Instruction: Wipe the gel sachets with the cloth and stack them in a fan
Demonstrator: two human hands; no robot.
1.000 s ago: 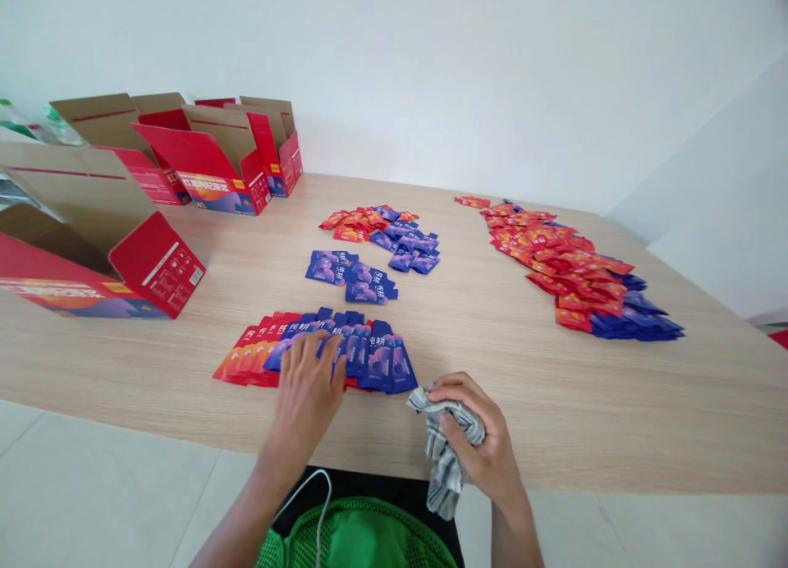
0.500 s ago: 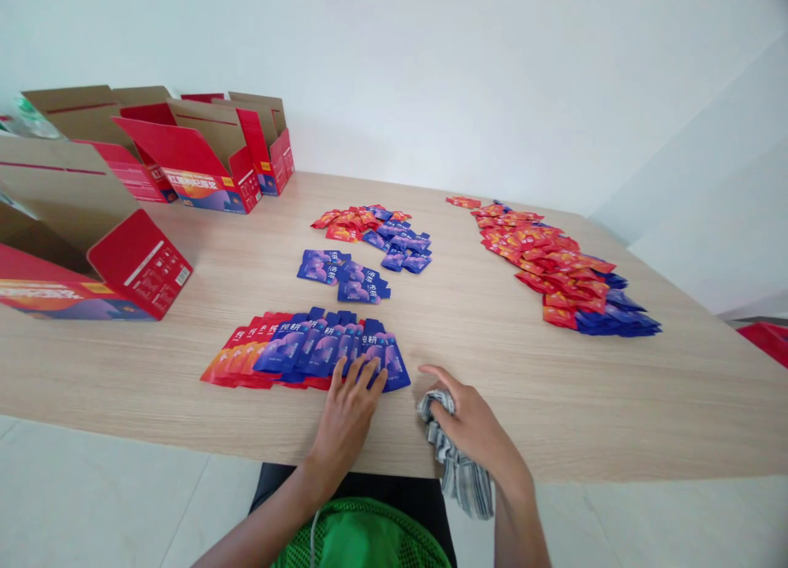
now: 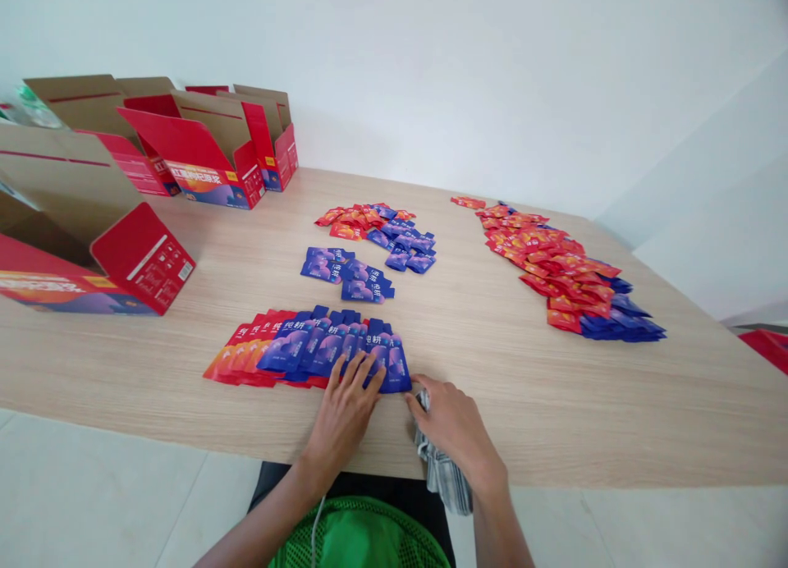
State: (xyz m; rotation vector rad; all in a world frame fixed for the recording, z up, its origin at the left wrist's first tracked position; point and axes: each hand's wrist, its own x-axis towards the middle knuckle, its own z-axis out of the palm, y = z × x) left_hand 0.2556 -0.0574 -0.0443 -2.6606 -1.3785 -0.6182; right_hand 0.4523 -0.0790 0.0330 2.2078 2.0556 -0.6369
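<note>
**Touching the row (image 3: 308, 350): left hand (image 3: 348, 400) on top, right hand (image 3: 452, 420) at the right end**

In the head view, the row of overlapping sachets lies flat at the near edge of the table (image 3: 510, 420), left of centre, with red ones showing on the left and blue ones on top towards the right. The left hand lies palm down over the near side of its right part, fingers slightly spread, fingertips on the blue sachets. The right hand has its thumb and forefinger at the near right corner of the last blue sachet; whether they pinch it, I cannot tell. Its other fingers are curled round a striped cloth (image 3: 448, 479), which hangs down over the near edge.

Just beyond the row lie a few blue sachets (image 3: 368, 286), loosely overlapping. Farther off is a small pile (image 3: 400, 231), red on the left and blue on the right. A large pile (image 3: 547, 260) runs from far to near on the right, mostly red with blue at its near right end, and a red sachet (image 3: 466, 202) lies at its far left.

On the left stands a near box (image 3: 80, 297), its flaps up; three far boxes (image 3: 213, 182), also open, stand together near the wall (image 3: 431, 75).
</note>
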